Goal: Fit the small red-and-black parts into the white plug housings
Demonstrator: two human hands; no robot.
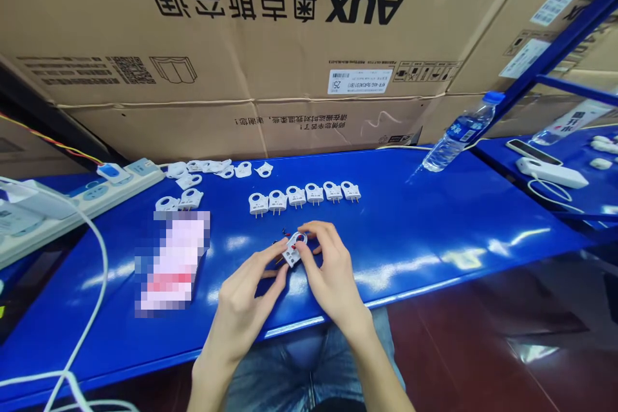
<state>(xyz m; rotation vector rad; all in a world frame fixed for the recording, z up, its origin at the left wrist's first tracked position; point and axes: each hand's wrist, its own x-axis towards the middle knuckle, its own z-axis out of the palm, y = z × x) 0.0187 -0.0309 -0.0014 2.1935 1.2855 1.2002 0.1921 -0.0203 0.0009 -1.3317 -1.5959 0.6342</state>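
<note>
Center frame, blue tabletop (425,251): left hand (239,290) and right hand (333,270) pinching white plug (293,251); six plugs (314,194) lined up beyond.

AUX cardboard cartons (270,58) were stacked behind the blue workbench (434,238), and a plastic water bottle (458,135) lay tilted at its far edge (the cap was blue too). A power strip (91,196) sat at the left, with a white cable (99,264) curving past it.
</note>
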